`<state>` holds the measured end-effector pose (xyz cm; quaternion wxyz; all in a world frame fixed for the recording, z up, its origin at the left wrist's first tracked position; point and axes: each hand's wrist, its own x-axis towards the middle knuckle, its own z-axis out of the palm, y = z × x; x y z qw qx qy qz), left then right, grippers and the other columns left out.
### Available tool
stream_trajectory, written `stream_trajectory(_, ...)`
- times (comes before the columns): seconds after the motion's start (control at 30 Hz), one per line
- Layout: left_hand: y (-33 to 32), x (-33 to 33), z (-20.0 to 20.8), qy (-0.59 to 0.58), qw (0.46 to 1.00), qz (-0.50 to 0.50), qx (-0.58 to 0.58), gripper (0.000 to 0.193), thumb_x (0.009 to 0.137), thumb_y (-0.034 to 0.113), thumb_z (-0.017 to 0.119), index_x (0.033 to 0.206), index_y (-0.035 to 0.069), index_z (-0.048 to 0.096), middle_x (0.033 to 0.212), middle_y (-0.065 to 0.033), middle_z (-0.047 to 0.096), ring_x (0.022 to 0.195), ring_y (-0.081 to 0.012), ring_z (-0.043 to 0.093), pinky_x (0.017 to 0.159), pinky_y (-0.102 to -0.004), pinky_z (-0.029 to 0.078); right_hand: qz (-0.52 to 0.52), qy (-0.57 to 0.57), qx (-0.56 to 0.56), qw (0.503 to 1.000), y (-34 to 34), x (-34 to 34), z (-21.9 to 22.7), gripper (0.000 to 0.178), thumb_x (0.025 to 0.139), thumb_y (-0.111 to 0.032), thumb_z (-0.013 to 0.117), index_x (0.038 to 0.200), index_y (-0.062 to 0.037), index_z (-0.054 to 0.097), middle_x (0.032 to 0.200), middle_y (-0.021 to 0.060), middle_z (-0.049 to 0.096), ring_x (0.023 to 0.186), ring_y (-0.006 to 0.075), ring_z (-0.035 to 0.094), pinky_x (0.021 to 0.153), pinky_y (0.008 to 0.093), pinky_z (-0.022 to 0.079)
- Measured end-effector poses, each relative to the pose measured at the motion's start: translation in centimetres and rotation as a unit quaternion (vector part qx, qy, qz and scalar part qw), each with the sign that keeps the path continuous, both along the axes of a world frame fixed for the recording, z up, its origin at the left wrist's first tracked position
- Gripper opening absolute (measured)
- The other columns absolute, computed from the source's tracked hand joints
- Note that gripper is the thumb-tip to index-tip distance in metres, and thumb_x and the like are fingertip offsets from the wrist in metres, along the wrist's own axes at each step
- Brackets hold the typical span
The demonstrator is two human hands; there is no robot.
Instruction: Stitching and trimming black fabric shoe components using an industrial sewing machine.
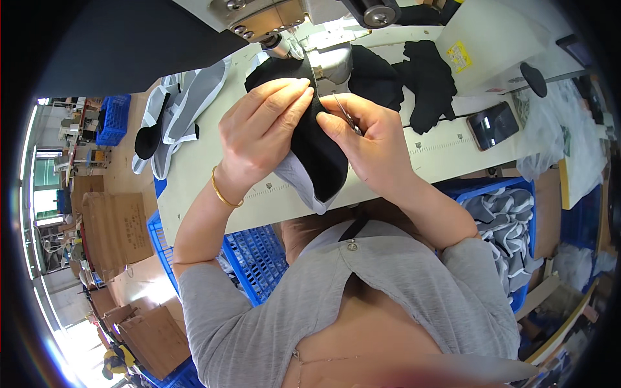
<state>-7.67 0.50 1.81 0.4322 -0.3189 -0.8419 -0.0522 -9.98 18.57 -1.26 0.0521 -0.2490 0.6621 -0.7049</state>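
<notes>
A black fabric piece with a light grey side [318, 158] hangs over the near edge of the sewing table, its far end under the sewing machine head [275, 26]. My left hand [259, 129] is closed, pinching the black fabric between thumb and fingertips close to the machine. Just to its right, my right hand [372, 139] is curled around a small metal tool [349, 116], which looks like thread snips. Its thumb and forefinger meet at the fabric's right edge. My fingers hide part of the tool and of the fabric edge.
Grey and black sewn pieces [184, 110] lie on the left of the table. Loose black cloth pieces [424, 84] and a phone [493, 126] lie to the right. Blue crates stand below: one [262, 258] at left, another [532, 226] at right holding grey pieces.
</notes>
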Motion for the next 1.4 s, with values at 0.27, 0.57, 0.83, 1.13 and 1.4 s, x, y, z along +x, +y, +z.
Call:
stream_trajectory(0.27, -0.9, -1.6, -0.2, 0.030, 1.000, -0.001, 0.003, 0.030, 0.061, -0.002, 0.068, 0.091, -0.001, 0.072, 0.094, -0.0087, 0.070, 0.086, -0.0230, 0.069, 0.071, -0.0318, 0.057, -0.006, 0.015, 0.022, 1.000, -0.4, -1.4, 0.8, 0.017, 0.087, -0.014, 0.063, 0.090, 0.0026, 0.062, 0.063, 0.0073, 0.050, 0.058, 0.0114, 0.044, 0.054, 0.0289, 0.038)
stream_trajectory(0.57, -1.0, -2.1, 0.0, 0.065, 0.996, 0.045, -0.042, 0.034, 0.060, 0.005, 0.067, 0.094, 0.003, 0.072, 0.094, -0.0051, 0.069, 0.088, -0.0214, 0.066, 0.074, -0.0351, 0.054, -0.024, 0.036, 0.013, 0.999, -0.7, -3.0, 1.2, 0.021, 0.088, -0.015, 0.062, 0.080, 0.0038, 0.057, 0.054, 0.0060, 0.045, 0.055, 0.0076, 0.036, 0.051, 0.0297, 0.035)
stream_trajectory(0.83, -1.3, -2.6, -0.5, 0.081, 0.994, 0.061, -0.046, 0.034, 0.061, 0.001, 0.068, 0.095, 0.001, 0.072, 0.093, -0.0068, 0.066, 0.087, -0.0242, 0.064, 0.073, -0.0359, 0.053, -0.040, 0.055, 0.008, 0.998, -1.0, -3.6, 1.2, 0.024, 0.085, -0.016, 0.062, 0.076, 0.0031, 0.052, 0.056, 0.0106, 0.041, 0.052, 0.0147, 0.034, 0.051, 0.0324, 0.035)
stream_trajectory(1.13, -1.0, -2.5, -1.5, -0.039, 0.961, 0.090, 0.257, 0.020, 0.079, 0.006, 0.073, 0.098, 0.002, 0.067, 0.093, -0.0071, 0.067, 0.083, -0.0214, 0.063, 0.077, -0.0313, 0.049, -0.057, 0.077, 0.046, 0.994, -0.7, -3.6, 0.9, 0.018, 0.087, -0.015, 0.065, 0.087, 0.0026, 0.061, 0.062, 0.0023, 0.051, 0.057, 0.0093, 0.040, 0.053, 0.0266, 0.036)
stream_trajectory(1.4, -2.6, -1.4, -1.4, -0.405, 0.541, -0.091, 0.731, 0.032, 0.085, 0.007, 0.074, 0.114, -0.002, 0.062, 0.101, -0.0051, 0.068, 0.090, -0.0118, 0.064, 0.078, -0.0251, 0.049, -0.134, 0.178, 0.131, 0.966, -0.8, -3.4, 0.9, 0.018, 0.085, -0.015, 0.073, 0.091, 0.0005, 0.066, 0.067, 0.0033, 0.062, 0.061, 0.0053, 0.053, 0.056, 0.0233, 0.043)
